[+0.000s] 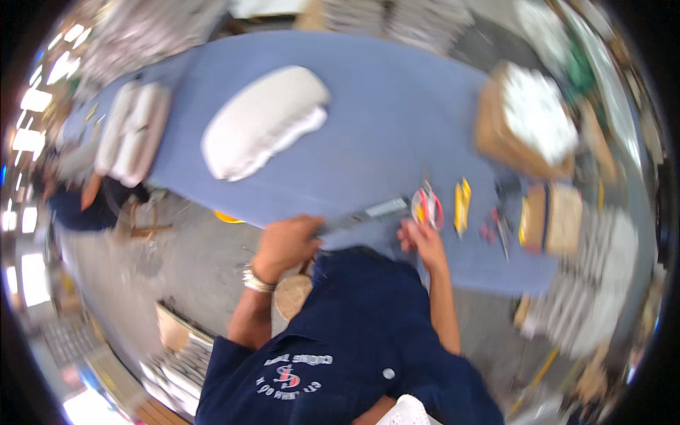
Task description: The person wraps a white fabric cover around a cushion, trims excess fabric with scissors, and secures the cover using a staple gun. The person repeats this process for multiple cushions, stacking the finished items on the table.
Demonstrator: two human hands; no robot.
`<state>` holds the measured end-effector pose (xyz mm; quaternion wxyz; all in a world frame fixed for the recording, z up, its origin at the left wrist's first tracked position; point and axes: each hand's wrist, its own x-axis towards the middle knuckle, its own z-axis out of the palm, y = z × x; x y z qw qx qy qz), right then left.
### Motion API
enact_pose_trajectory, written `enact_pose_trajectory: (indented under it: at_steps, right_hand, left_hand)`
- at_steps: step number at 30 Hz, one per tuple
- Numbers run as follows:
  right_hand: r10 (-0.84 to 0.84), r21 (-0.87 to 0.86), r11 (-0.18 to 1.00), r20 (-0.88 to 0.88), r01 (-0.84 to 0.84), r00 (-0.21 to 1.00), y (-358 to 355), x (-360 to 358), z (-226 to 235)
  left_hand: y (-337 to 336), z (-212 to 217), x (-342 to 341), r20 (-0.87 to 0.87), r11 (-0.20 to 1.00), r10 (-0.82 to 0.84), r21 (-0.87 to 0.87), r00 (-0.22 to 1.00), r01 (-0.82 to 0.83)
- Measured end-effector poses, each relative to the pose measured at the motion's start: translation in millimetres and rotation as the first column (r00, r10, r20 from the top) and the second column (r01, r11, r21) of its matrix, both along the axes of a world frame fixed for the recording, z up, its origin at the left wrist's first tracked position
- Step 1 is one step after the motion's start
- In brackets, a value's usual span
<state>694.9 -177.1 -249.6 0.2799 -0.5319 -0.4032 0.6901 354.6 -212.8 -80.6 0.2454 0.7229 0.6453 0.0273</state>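
Note:
My left hand point(289, 244) is closed round one end of a long, narrow dark bar point(361, 214) with a pale section near its far end. The bar slants up to the right over the near edge of the blue table; blur hides its exact kind. Close to its far end is my right hand point(425, 246), fingers bent and smeared by motion. Just beyond those fingers lie red-handled scissors point(438, 212), with something yellow showing at the handles. Whether the right hand touches them is unclear. A folded stack of white cloth point(265, 120) rests further back on the left.
Right of the scissors are a yellow cutter point(462, 205) and another pair of scissors point(503, 230). A brown box point(492, 120) of white material stands at the right, a tan bundle point(563, 219) nearer. White rolls point(134, 134) lie far left, beside another person point(85, 202). A round stool point(292, 296) stands below.

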Motion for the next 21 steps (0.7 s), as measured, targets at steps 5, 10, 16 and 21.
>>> enact_pose_trajectory:
  at_steps: [5,10,16,21]
  right_hand:
    - [-0.052,-0.376,0.919,-0.408,-0.116,0.911,-4,-44,-65]
    - [-0.372,-0.554,0.832,-0.574,-0.012,0.730,7,-68,-54]
    - [-0.413,-0.410,0.901,-0.711,0.142,0.569,32,-50,-25]
    - [-0.309,-0.106,0.921,-0.786,0.375,0.535,64,-40,44]
  left_hand:
    - [23,-28,29,-0.038,0.995,-0.096,0.000,0.995,0.096]
    - [-7,-43,36,0.062,0.999,0.040,0.031,0.997,-0.042]
    - [-4,0,28,0.414,0.998,0.061,-0.009,0.908,-0.063]
    - [15,12,47,0.626,0.972,-0.181,0.232,0.758,0.041]
